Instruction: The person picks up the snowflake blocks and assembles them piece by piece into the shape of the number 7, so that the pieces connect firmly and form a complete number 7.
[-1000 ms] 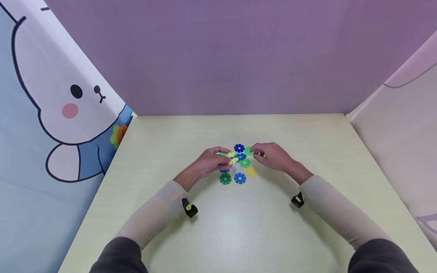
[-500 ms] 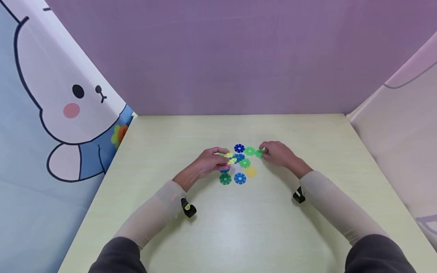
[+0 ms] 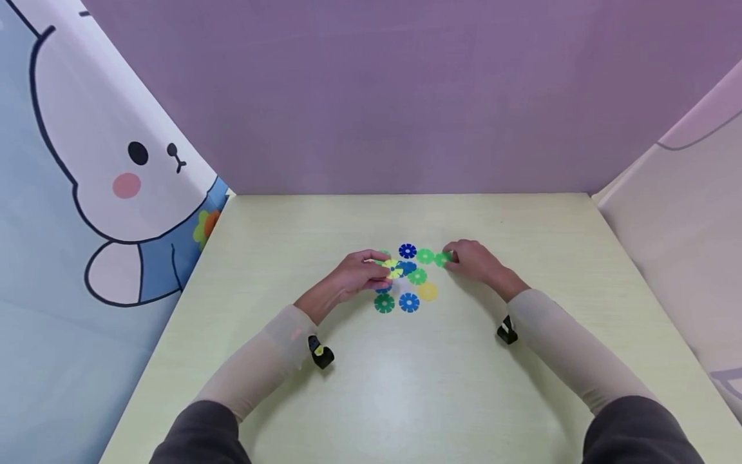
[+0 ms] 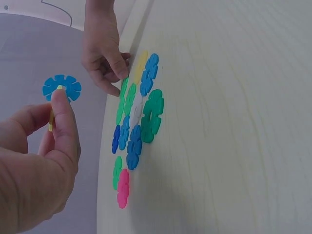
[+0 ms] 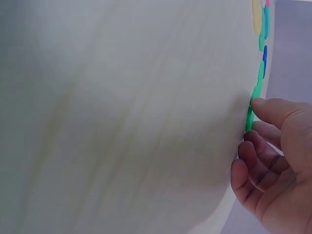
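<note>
My left hand (image 3: 358, 274) pinches a yellow notched disc (image 3: 393, 269) above the table; a blue disc (image 4: 74, 88) is joined crosswise to it, clear in the left wrist view above the thumb of the left hand (image 4: 46, 156). At the right end of the group of flat discs, my right hand (image 3: 474, 261) has thumb and finger on a green disc (image 3: 442, 260) lying low at the table. In the right wrist view, the thumb of the right hand (image 5: 287, 151) lies against the green disc (image 5: 250, 118), its other fingers curled below.
Between the hands lie a dark blue disc (image 3: 408, 251), another green disc (image 3: 426, 256), a yellow one (image 3: 428, 292), a blue one (image 3: 409, 302) and a dark green one (image 3: 384, 303). A pink disc (image 4: 123, 188) shows in the left wrist view. A purple panel (image 3: 371, 96) stands behind the table.
My right hand has moved a little to the right with a green disc, apart from the other green one. The left hand has hardly moved and keeps its joined discs.
</note>
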Demonstrator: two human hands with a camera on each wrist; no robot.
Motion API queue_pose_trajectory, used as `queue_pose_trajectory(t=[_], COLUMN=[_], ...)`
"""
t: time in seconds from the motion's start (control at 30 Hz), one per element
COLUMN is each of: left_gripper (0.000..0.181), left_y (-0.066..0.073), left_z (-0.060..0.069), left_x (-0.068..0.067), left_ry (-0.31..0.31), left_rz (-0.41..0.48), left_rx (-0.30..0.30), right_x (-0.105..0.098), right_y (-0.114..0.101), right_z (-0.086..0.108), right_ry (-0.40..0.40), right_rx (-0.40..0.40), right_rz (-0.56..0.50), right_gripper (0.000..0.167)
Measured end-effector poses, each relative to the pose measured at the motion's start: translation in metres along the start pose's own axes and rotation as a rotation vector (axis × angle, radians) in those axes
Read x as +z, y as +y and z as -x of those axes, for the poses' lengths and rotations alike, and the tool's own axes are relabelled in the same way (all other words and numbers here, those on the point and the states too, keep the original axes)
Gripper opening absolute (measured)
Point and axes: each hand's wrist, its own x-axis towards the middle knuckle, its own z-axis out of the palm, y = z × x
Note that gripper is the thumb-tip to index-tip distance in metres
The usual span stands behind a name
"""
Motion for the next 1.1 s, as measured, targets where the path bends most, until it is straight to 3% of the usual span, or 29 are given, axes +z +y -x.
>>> queue_pose_trajectory(t=[0.37, 0.87, 1.1], left_gripper=[0.042, 0.042, 0.037], left_y=[-0.003, -0.007, -0.007], left_z=[0.002, 0.010, 0.015], left_x=[-0.004, -0.008, -0.010], left_ry=[-0.009, -0.029, -0.029], left_rz=[-0.014, -0.040, -0.042], left_rx=[-0.010, -0.001, -0.006], right_x=[0.006, 0.010, 0.013], right_y=[0.000, -0.009, -0.011], right_z=[0.001, 0.011, 0.018], right_ry=[0.018, 0.022, 0.068], right_rx=[0.027, 0.134, 0.071], right_rz=[-0.073, -0.152, -0.141], right_gripper=[0.038, 0.035, 0.033])
